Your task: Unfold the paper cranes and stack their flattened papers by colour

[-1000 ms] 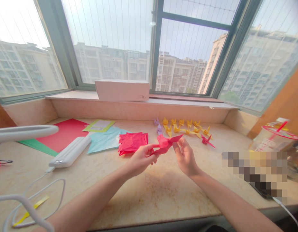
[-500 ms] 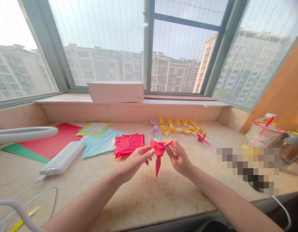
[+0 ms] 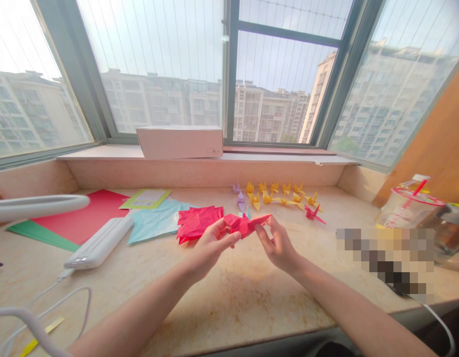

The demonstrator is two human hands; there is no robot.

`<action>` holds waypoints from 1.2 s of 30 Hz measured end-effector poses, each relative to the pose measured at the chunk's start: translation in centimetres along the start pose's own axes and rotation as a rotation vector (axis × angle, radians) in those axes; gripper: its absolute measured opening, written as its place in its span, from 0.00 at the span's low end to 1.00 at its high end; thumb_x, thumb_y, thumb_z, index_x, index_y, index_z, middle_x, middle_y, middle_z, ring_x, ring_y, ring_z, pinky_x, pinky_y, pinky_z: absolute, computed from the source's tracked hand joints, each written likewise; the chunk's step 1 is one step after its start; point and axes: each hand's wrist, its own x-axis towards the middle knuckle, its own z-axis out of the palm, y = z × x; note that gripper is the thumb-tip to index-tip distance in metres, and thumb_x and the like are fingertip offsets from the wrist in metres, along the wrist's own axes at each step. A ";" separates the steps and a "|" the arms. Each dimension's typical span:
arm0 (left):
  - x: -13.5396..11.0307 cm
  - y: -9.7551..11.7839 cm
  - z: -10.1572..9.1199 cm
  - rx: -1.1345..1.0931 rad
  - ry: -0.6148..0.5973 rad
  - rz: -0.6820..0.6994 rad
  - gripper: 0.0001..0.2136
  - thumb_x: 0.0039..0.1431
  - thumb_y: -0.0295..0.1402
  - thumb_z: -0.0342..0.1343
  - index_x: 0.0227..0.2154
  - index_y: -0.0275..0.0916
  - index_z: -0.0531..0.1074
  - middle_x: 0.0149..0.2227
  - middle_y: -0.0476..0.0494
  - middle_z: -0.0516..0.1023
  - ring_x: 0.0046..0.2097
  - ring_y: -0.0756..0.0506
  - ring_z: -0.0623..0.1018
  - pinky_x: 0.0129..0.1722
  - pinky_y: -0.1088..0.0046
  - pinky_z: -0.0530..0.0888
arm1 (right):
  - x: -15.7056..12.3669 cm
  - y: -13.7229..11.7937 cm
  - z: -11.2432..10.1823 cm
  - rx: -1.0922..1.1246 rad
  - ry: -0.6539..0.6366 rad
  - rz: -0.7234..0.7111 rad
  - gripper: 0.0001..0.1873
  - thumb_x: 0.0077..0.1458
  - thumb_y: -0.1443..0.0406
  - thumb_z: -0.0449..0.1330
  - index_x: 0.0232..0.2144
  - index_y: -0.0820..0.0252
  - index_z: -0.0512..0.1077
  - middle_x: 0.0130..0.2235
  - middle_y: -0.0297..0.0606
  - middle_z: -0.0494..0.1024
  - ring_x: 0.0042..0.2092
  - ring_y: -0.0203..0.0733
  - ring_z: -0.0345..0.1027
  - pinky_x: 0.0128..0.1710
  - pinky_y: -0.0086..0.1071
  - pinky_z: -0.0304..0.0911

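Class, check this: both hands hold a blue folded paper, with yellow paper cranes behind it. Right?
No. In the head view the folded paper between left hand and right hand is red, not blue; yellow paper cranes do sit behind.

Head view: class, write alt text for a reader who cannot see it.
A left hand and a right hand hold folded red paper above a counter by a window. Behind it lie yellow cranes, a red crane and a red paper stack.
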 end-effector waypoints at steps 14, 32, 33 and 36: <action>-0.5 0.6 0.1 -0.128 0.006 0.016 0.11 0.57 0.36 0.63 0.39 0.38 0.71 0.40 0.44 0.79 0.42 0.45 0.78 0.42 0.71 0.71 | 1.1 -1.1 -0.5 0.675 -0.302 0.265 0.19 0.60 0.51 0.57 0.42 0.59 0.74 0.40 0.41 0.80 0.41 0.47 0.75 0.44 0.40 0.69; -1.0 0.2 0.6 -0.299 -0.043 0.033 0.11 0.59 0.34 0.62 0.41 0.40 0.67 0.37 0.45 0.80 0.39 0.46 0.80 0.40 0.72 0.73 | 0.9 -0.3 -0.3 0.884 -0.349 0.366 0.19 0.57 0.54 0.62 0.46 0.57 0.73 0.43 0.42 0.81 0.42 0.47 0.75 0.47 0.40 0.67; -1.0 0.1 0.6 -0.298 -0.058 0.039 0.11 0.59 0.34 0.62 0.41 0.40 0.67 0.37 0.45 0.81 0.40 0.46 0.80 0.41 0.72 0.73 | 0.9 -0.3 -0.3 0.887 -0.336 0.374 0.18 0.57 0.54 0.62 0.46 0.56 0.72 0.42 0.42 0.81 0.41 0.46 0.75 0.45 0.40 0.68; -1.0 0.2 0.7 -0.289 -0.086 0.050 0.14 0.58 0.35 0.62 0.44 0.40 0.67 0.40 0.43 0.81 0.42 0.44 0.80 0.44 0.68 0.73 | 0.9 -0.3 -0.4 0.864 -0.285 0.360 0.15 0.57 0.55 0.63 0.43 0.56 0.71 0.40 0.40 0.80 0.39 0.44 0.75 0.42 0.37 0.67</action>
